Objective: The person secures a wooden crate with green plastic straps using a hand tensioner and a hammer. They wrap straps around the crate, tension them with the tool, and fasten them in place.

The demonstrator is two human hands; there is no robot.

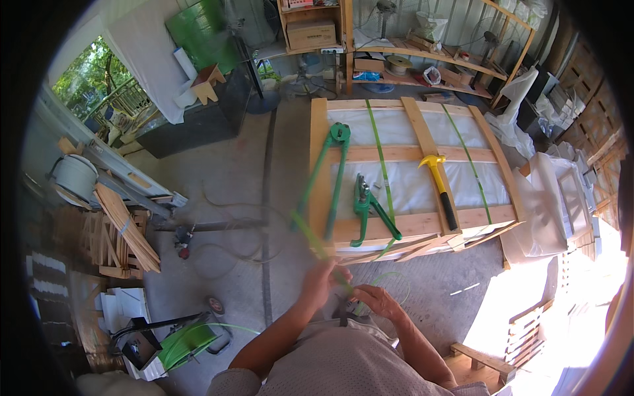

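Observation:
My left hand is closed around a green packing strap, whose blurred free end points up and to the left. The right hand pinches the same strap close to my waist, and a loop of it hangs beside that hand. Just beyond my hands stands a wooden crate over white wrapped contents, with two green straps across it. On top lie a long-handled green tool, a green strap tensioner and a yellow claw hammer with a black grip. None of these tools is touched.
At lower left, a strap dispenser carries a green strap coil. Wooden slats lean at the left. Shelves line the back wall. Foam-wrapped goods stand right of the crate, and a pallet lies lower right.

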